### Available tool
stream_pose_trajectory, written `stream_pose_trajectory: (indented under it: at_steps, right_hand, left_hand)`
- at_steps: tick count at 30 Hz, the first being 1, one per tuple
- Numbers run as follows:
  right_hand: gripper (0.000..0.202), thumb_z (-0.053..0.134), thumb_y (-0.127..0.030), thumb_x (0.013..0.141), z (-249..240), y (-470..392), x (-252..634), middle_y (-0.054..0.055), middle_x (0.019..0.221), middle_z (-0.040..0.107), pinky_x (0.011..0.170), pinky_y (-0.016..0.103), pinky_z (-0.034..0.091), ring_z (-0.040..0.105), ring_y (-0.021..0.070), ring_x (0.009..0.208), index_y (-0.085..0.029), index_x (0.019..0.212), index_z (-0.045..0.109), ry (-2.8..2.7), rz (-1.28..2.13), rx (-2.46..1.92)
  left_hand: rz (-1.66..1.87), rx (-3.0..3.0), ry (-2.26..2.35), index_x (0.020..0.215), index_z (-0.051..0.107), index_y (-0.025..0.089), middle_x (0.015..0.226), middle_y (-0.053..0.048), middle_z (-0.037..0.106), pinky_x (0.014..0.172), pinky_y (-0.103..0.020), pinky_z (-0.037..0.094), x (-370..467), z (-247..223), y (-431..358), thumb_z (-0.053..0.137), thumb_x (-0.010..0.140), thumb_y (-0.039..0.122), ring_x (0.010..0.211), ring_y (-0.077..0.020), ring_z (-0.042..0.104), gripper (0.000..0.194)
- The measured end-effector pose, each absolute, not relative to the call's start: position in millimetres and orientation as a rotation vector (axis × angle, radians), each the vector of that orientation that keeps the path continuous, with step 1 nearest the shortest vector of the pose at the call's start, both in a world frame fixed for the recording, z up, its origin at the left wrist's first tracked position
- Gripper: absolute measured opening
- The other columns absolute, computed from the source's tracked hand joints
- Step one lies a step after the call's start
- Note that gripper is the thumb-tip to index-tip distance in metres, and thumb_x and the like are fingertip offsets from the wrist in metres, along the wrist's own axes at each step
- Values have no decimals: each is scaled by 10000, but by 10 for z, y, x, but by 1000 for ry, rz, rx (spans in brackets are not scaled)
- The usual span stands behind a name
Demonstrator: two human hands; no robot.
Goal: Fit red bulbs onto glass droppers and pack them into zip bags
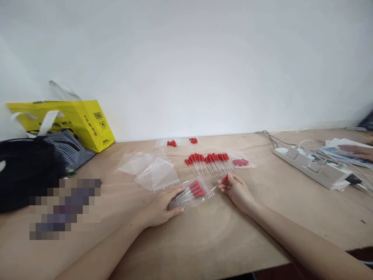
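Observation:
My left hand [161, 208] grips the near end of a clear zip bag [182, 208], fingers above and thumb below. Inside it lie several glass droppers [197, 188] with red rubber bulbs. My right hand [240, 194] pinches a single dropper [225, 178] by its red bulb, the glass tip pointing left at the bag's red-edged mouth. Whether the tip is inside cannot be made out. Just beyond, a row of loose droppers [210, 161] lies side by side. A filled bag [240, 162] sits at the row's right end. Flat clear bags [151, 169] overlap on the left.
Farther back, a clear bag [182, 142] holds small red pieces. On the left stand a yellow shopping bag [96, 128], a striped bag [70, 149] and a black bag [26, 175]. At right, a white power strip [309, 169] lies near papers and another person's hand [357, 151].

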State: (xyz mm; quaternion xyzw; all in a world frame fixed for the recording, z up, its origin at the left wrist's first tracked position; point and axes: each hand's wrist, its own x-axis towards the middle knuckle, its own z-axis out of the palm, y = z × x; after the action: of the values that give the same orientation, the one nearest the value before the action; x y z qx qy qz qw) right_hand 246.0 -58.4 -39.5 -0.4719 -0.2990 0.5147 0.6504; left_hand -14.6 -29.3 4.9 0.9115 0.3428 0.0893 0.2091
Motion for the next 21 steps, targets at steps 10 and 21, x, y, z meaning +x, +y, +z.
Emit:
stream_pose_trajectory:
  at_steps: [10, 21]
  right_hand:
    - [146, 562, -310, 749, -337, -636, 2433, 19, 679, 569, 731, 306, 479, 611, 141, 687, -188, 728, 484, -712, 1457, -947]
    - [162, 593, -266, 724, -279, -641, 2462, 23, 771, 603, 789, 326, 455, 619, 149, 759, -186, 828, 499, -785, 1583, -880]
  left_hand:
    - [300, 2536, 952, 1279, 315, 274, 1322, -34, 377, 984, -410, 297, -171, -9, -272, 476, 786, 457, 1198, -242, 343, 550]
    - [289, 2530, 961, 1271, 331, 254, 1308, -49, 396, 972, -416, 309, -154, 37, -286, 486, 775, 454, 1176, -254, 368, 557]
